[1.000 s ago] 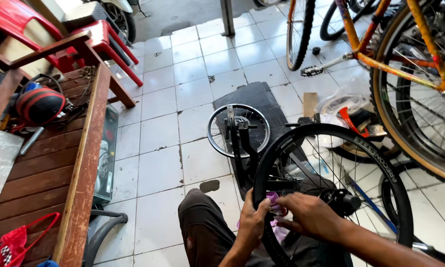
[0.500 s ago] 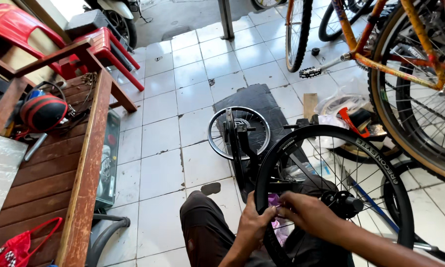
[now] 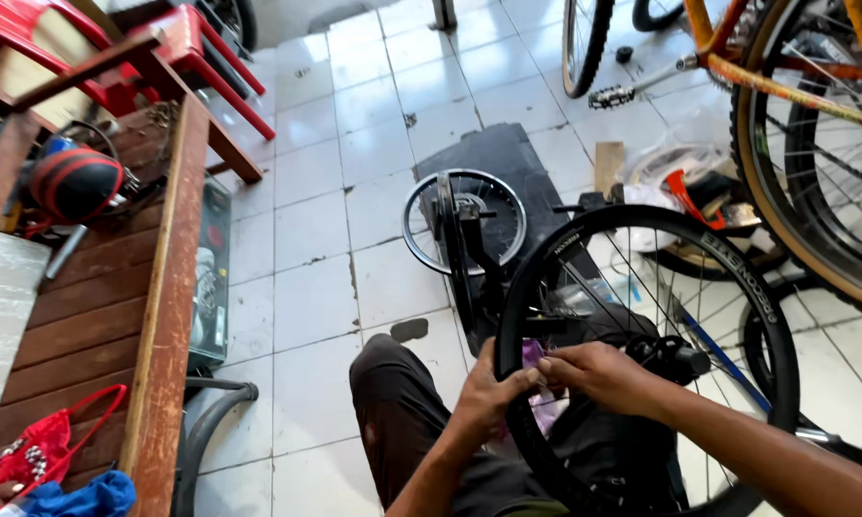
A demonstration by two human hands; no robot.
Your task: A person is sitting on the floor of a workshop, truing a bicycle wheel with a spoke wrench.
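A black bicycle wheel (image 3: 737,268) with tyre and spokes stands upright in front of me, over my lap. My left hand (image 3: 488,397) grips the tyre at its near left rim. My right hand (image 3: 603,375) reaches through from the right and pinches a purple cloth (image 3: 544,407) against the rim. The two hands nearly touch. A smaller spoked wheel (image 3: 464,222) stands in a black stand just behind the big wheel.
A wooden bench (image 3: 105,316) runs along the left, holding a dark helmet (image 3: 75,184) and red and blue cloth (image 3: 57,469). Red plastic chairs (image 3: 196,48) stand at the back left. An orange-framed bicycle (image 3: 794,86) fills the right. A black mat (image 3: 488,158) lies on the white tiles.
The view has shifted slightly. My hands stay at the same spot on the rim, with the fingers working the purple cloth a little.
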